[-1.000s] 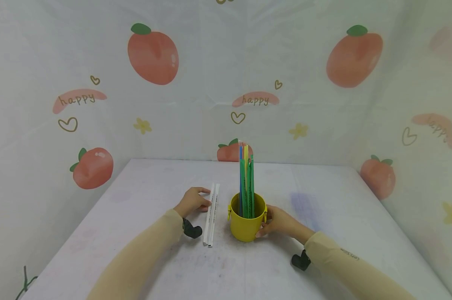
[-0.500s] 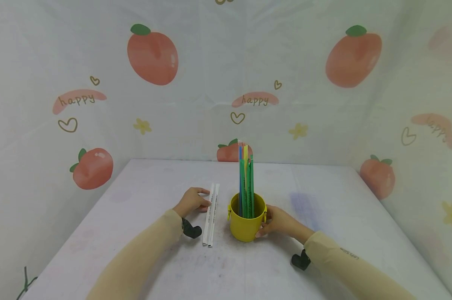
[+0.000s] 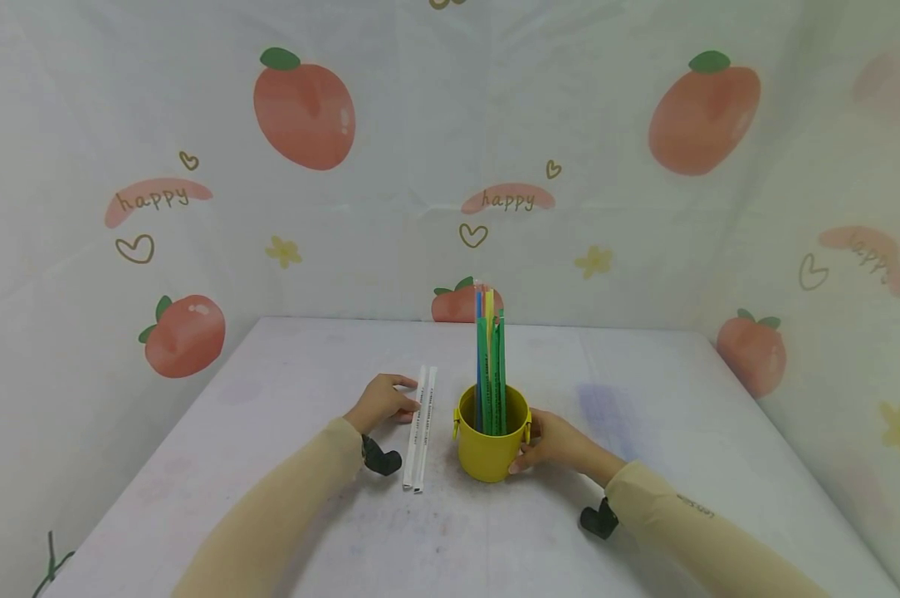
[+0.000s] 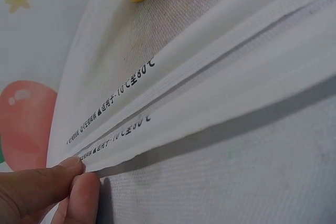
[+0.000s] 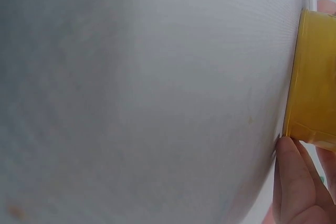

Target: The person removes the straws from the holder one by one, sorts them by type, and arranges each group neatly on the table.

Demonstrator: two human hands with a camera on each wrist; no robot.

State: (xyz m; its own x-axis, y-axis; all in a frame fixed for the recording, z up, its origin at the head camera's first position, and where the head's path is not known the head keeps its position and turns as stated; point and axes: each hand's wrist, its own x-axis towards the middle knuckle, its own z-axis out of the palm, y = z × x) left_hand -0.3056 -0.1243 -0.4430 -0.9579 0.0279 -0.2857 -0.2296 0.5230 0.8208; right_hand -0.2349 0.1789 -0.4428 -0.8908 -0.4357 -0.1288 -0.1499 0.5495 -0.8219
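Observation:
Two white paper-wrapped straws [image 3: 422, 432] lie side by side on the table, with dark print visible in the left wrist view. My left hand [image 3: 383, 401] is at their left side, and its fingertips [image 4: 73, 165] touch the edge of the nearer straw. To the right stands a yellow bucket [image 3: 487, 459], upright, with small side handles. Several wrapped straws [image 3: 491, 365], green, blue, yellow and reddish, stick up from it. My right hand [image 3: 558, 440] holds the bucket's right side, with the thumb low at the front and other fingers partly hidden behind.
The white table [image 3: 330, 507] runs back to a curtain [image 3: 405, 124] printed with peaches and "happy". Each wrist wears a black camera mount [image 3: 381, 456]. A dark green cord [image 3: 51, 565] shows at the lower left.

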